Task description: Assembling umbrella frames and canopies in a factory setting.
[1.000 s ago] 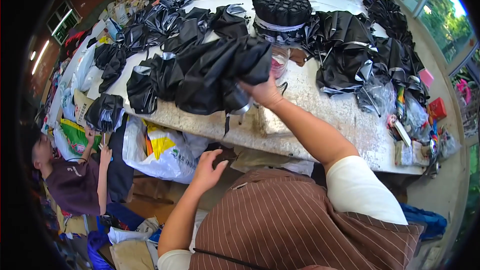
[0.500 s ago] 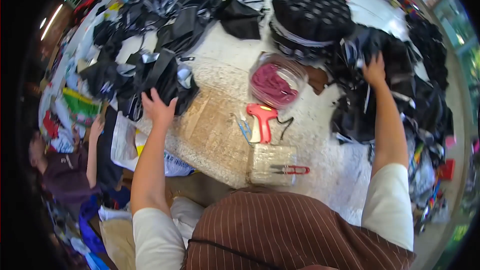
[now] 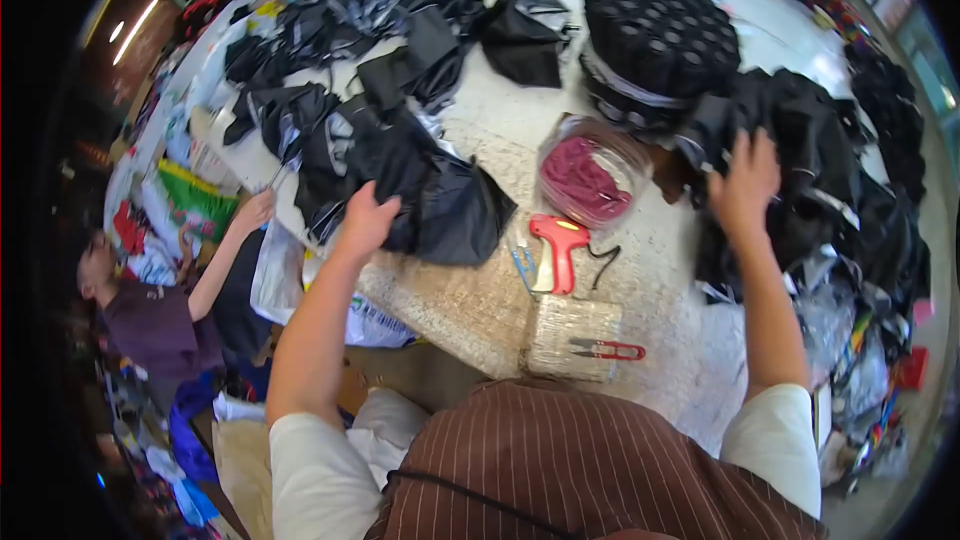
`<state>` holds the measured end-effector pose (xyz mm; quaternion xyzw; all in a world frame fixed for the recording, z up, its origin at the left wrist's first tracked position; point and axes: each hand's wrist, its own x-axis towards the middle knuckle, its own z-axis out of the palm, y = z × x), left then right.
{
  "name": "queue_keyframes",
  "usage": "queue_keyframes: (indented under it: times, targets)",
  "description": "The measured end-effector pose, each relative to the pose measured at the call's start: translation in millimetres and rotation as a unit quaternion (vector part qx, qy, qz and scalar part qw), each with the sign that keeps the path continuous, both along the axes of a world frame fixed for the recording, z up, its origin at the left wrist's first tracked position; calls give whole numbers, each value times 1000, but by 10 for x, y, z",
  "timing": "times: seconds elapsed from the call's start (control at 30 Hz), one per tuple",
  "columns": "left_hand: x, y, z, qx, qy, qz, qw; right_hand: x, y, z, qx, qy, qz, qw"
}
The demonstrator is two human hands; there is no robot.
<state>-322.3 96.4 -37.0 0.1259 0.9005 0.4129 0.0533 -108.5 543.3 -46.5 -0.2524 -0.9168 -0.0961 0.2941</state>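
My left hand is at the near edge of a black cloth piece with a shiny lining, its fingers closed on the cloth. The piece lies spread out toward the table's middle. My right hand rests on a heap of black cloth pieces, fingers stretched and apart. Between my hands stands a clear plastic tub with dark pink material in it. Just nearer lies a red tagging gun. Red-handled thread snips lie on a tape-wrapped block.
A round stack of black dotted cloth stands behind the tub. More black pieces cover the far left of the white table. At left, a co-worker in a dark shirt reaches toward the table edge. Plastic bags crowd the right side.
The black cloth piece at my left hand has come rightward and spread out over the bare board. My right hand has shifted left and nearer across its heap. The view has turned slightly.
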Motion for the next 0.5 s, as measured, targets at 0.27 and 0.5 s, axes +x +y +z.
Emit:
queue_keyframes:
  times: [0.27, 0.5]
  targets:
    - [1400, 168, 1816, 358, -291, -111, 880, 136, -2210, 958, -76, 72, 561, 821]
    - [1323, -530, 1871, 514, -135, -277, 801, -83, -2969, 888, -606, 151, 622, 473]
